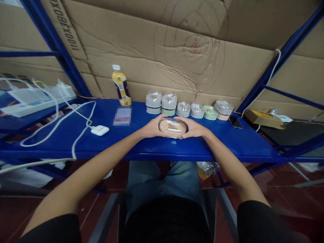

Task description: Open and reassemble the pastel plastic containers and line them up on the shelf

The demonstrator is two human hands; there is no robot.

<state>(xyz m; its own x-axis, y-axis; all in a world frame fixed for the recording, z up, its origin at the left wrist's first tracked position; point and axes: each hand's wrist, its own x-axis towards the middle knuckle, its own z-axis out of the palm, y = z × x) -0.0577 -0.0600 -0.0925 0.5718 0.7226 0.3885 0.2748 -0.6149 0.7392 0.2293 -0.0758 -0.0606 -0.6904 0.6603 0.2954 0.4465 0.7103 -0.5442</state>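
Note:
Both my hands grip one oval peach-coloured case with a clear lid (173,127) just above the front part of the blue table (197,145). My left hand (154,127) curls round its left end, and my right hand (192,128) wraps its right end. A small white label shows on the lid. Behind my hands stands a row of similar clear-lidded cases: two grey-and-green stacks (161,104), a grey case (183,109), a lilac one (197,110), a green one (210,112) and a peach stack (224,109) at the right.
A yellow drink bottle (121,86) and a blurred card (123,116) are at the back left. White cables (73,148) run from a power strip (37,101) past a white earbud case (100,130). At right lie a phone (235,122) and an open cardboard box (264,119).

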